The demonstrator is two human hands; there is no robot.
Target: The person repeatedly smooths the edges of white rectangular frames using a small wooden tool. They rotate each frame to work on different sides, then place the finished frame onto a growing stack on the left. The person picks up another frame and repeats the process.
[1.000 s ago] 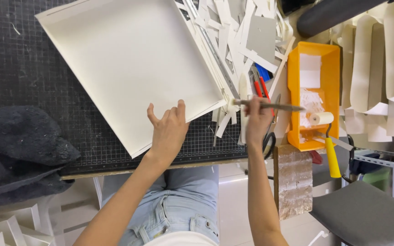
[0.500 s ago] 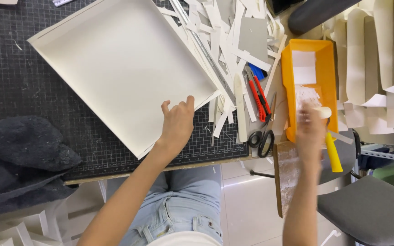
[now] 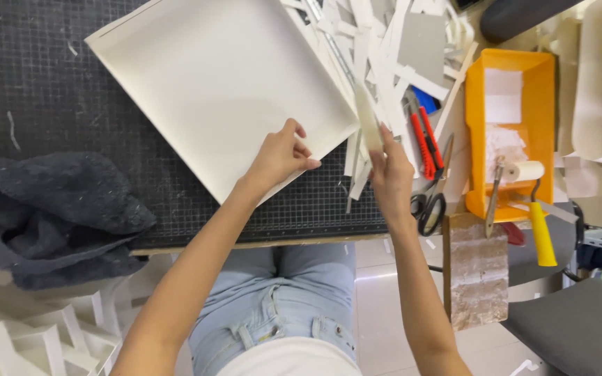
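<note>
A large shallow white cardboard tray (image 3: 217, 83) lies tilted on the black gridded cutting mat (image 3: 50, 97). My left hand (image 3: 280, 157) rests on the tray's near corner, fingers curled over its edge. My right hand (image 3: 390, 174) is just right of that corner and pinches a long white paper strip (image 3: 367, 115) that runs up along the tray's right side. A heap of white paper strips and offcuts (image 3: 398, 49) lies behind the right hand.
Red-handled cutters (image 3: 423, 143) and black scissors (image 3: 432, 202) lie right of my right hand. An orange paint tray (image 3: 517, 69) holds a small roller with a yellow handle (image 3: 541, 230). A dark grey cloth (image 3: 57, 209) lies at the mat's left front. White paper pieces lie on the floor (image 3: 29, 327).
My right hand came back from the orange tray to the white tray's corner and took hold of a paper strip. My left hand shifted slightly along the tray's near edge.
</note>
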